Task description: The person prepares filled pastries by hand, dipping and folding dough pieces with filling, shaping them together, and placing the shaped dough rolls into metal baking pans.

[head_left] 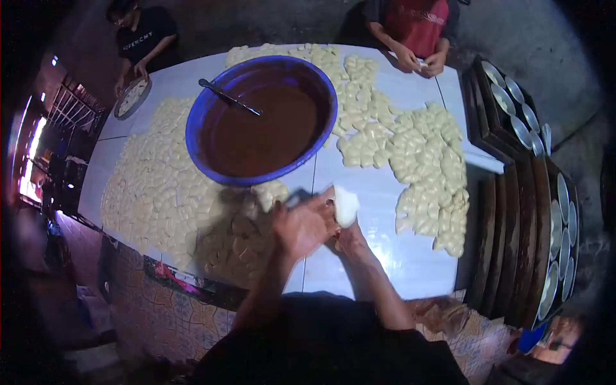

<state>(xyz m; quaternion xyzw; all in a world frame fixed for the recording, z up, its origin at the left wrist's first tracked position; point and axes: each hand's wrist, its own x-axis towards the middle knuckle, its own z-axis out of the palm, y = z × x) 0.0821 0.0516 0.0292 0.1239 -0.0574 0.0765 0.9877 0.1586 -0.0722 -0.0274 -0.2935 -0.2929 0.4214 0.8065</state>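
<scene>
A smooth white lump of dough (346, 206) bulges at the top of my right hand (350, 240), whose fingers are closed around its lower part. My left hand (304, 227) is close against it, with fingers stretched out and thumb apart; its fingertips reach the side of the lump. Just beyond my left thumb, a pale dough piece (271, 194) lies by the rim of a large blue basin (239, 178). Brown filling (260, 144) fills much of the basin, and a dark-handled utensil (230, 97) rests across it.
Flattened pale dough pieces (154, 186) cover the white table (372, 256) at left, with more dough pieces (430, 160) at right. Stacked dark trays (513, 231) with oval metal molds (564, 250) stand along the right edge. Two people work across the table; one holds a shallow bowl (133, 97).
</scene>
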